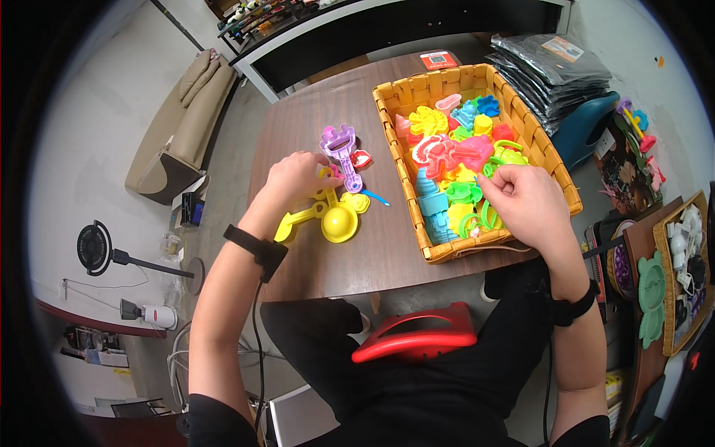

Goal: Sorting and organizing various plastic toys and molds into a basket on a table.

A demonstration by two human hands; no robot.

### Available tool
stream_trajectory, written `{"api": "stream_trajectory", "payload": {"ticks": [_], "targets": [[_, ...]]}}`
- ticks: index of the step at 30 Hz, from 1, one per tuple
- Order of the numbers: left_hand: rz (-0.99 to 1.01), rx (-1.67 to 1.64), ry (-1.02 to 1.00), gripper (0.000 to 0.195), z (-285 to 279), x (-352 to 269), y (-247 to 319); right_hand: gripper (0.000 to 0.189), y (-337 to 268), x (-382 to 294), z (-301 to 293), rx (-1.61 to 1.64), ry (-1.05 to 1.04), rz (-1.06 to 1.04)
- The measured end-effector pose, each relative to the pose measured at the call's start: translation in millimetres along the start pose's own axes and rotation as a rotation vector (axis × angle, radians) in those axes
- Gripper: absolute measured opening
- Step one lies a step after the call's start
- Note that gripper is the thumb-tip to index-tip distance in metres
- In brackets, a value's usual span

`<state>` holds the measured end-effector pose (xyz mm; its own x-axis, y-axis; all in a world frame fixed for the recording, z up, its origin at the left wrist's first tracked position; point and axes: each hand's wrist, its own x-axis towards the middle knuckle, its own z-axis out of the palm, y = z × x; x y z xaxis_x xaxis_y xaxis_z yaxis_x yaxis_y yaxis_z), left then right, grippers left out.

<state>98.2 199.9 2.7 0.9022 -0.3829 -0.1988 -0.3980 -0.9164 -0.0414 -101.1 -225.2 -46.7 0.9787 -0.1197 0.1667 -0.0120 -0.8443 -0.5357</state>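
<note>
On the left half of the table, my left hand (299, 177) reaches down over a small pile of plastic toys, its fingertips beside the handle of a purple toy rake (346, 159). Whether those fingers grip anything is hidden. Around it lie a yellow toy scoop (339, 222) with a round bowl, a yellow toy spade (301, 217), a yellow flower-like mold (355, 201), a red and white mold (361, 158) and a thin blue tool (376, 197). My right hand (525, 198) hovers over the woven basket (403, 162), thumb and forefinger pinched; a speck of blue shows at their tips.
Colorful sand molds fill the basket, among them a blue castle mold (438, 218) and a yellow mold (429, 121). Behind it lie a red card (438, 60) and stacked plastic-wrapped packages (550, 72). A red stool (416, 335) stands between my legs. A sofa (190, 123) is at left.
</note>
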Motion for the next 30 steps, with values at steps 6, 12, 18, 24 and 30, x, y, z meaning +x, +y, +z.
{"api": "stream_trajectory", "payload": {"ticks": [6,12,18,24,30], "targets": [[-0.084,0.000,0.038,0.058,7,4,26,0.043,2,-1,1,-0.007,0.000,-0.004],[-0.004,-0.027,0.073,0.060,12,2,13,0.043,4,0,3,-0.005,-0.003,-0.014],[0.104,-0.087,0.052,0.060,5,-6,3,0.042,3,0,5,-0.006,-0.007,-0.023],[0.029,-0.092,-0.048,0.056,0,3,14,0.042,5,0,6,-0.013,-0.013,-0.030],[0.032,-0.089,0.047,0.048,8,5,15,0.041,3,1,7,-0.016,-0.014,-0.036]]}}
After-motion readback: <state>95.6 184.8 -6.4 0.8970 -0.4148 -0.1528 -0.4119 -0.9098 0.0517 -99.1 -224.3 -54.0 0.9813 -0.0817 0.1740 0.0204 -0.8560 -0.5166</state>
